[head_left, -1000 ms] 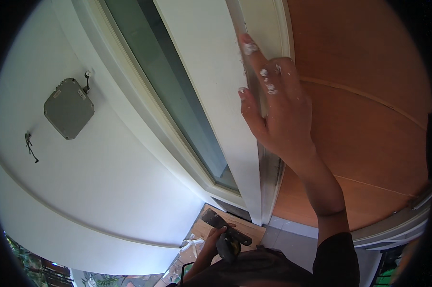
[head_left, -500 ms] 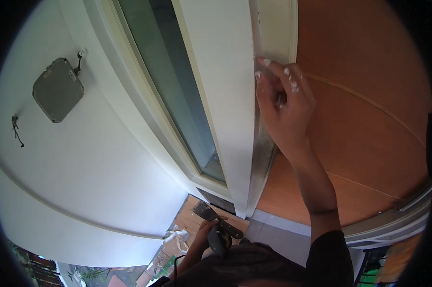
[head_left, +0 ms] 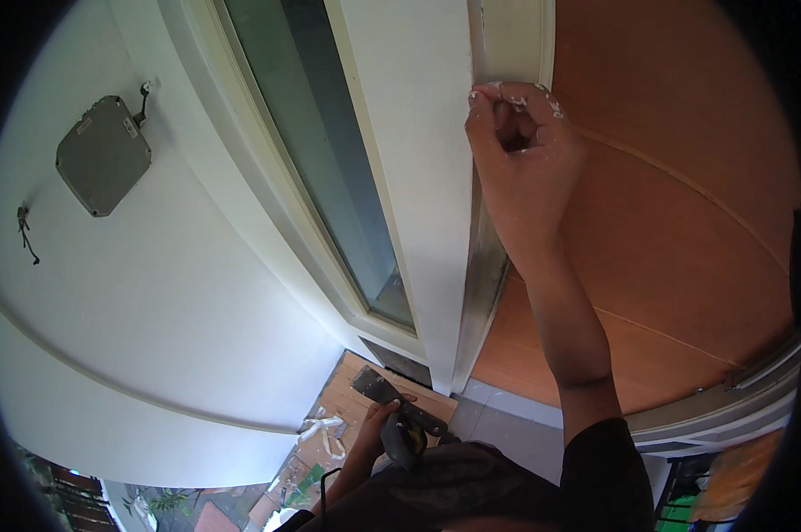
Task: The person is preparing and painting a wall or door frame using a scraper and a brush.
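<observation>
My right hand [head_left: 535, 160] is raised against the edge of the white door frame [head_left: 431, 177]. Its thumb and forefinger are pinched together at that edge, and anything between them is too small to make out. White paste is smeared on the fingers and knuckles. Low down, near my body, my left hand [head_left: 374, 429] is closed around a putty knife [head_left: 425, 420], with its broad metal blade pointing up and left. Beside that hand is a dark rounded object [head_left: 404, 443] with some yellow on it; its kind is unclear.
An orange-brown panel [head_left: 657, 239] fills the right side. Left of the frame runs a narrow glass pane [head_left: 329, 168]. A grey box [head_left: 104, 156] and loose wires [head_left: 27, 232] are on the white wall [head_left: 179, 328]. Cardboard [head_left: 343, 386] and white scraps [head_left: 323, 430] lie on the floor.
My right hand has moved slightly up along the frame edge, and its thumb and forefinger have come together. My left hand still holds the putty knife in nearly the same place.
</observation>
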Motion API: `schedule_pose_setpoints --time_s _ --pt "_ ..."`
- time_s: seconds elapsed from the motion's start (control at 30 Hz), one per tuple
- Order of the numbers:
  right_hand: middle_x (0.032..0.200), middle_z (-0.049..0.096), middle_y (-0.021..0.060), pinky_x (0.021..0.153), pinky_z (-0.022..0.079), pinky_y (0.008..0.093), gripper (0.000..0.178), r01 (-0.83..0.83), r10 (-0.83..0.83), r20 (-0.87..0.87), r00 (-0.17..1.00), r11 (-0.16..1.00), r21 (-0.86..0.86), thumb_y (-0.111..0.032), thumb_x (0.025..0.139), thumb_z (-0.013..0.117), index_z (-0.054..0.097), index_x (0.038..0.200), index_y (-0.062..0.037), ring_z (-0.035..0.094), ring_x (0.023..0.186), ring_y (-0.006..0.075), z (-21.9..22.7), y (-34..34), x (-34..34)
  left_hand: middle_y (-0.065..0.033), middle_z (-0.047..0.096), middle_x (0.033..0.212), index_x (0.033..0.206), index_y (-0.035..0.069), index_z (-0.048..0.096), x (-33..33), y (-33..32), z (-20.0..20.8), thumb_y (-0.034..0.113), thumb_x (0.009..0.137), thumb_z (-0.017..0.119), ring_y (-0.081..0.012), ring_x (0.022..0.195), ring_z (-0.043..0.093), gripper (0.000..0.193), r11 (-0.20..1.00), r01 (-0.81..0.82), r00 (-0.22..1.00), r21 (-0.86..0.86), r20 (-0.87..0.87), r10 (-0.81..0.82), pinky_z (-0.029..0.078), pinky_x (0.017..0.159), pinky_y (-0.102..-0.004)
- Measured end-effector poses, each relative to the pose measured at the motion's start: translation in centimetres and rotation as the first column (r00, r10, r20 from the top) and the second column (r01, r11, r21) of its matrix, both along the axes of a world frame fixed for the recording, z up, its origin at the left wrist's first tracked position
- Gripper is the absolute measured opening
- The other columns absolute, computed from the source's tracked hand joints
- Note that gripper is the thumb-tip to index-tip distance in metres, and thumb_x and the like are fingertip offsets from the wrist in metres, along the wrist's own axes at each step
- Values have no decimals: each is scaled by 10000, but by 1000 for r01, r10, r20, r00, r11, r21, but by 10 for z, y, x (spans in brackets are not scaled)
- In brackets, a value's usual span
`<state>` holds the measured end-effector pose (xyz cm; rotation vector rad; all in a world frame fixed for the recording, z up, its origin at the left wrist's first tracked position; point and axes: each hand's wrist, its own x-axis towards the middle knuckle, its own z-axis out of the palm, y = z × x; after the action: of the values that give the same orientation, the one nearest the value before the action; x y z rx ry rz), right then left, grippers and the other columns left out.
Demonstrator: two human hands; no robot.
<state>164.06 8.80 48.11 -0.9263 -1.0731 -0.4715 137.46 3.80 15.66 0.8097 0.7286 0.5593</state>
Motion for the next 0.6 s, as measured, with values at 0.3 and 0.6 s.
schedule_pose_setpoints --time_s 0.3,0.6 --pt "593 545 -2 499 376 190 78 -220 204 -195 959 974 -60 -39 756 658 617 744 27 476 534 41 13 -10 -1 -98 637 940 1084 -7 595 0 -3 8 222 882 499 -177 846 606 320 1000 -14 999 -3 -34 13 470 778 -288" --pt "656 561 -33 509 351 166 92 -305 276 -231 933 947 -99 -58 794 662 636 781 29 456 569 10 14 -14 -3 -91 635 966 1071 -6 599 -2 0 0 201 884 496 -167 861 600 297 999 18 1000 -43 24 -17 468 784 -284"
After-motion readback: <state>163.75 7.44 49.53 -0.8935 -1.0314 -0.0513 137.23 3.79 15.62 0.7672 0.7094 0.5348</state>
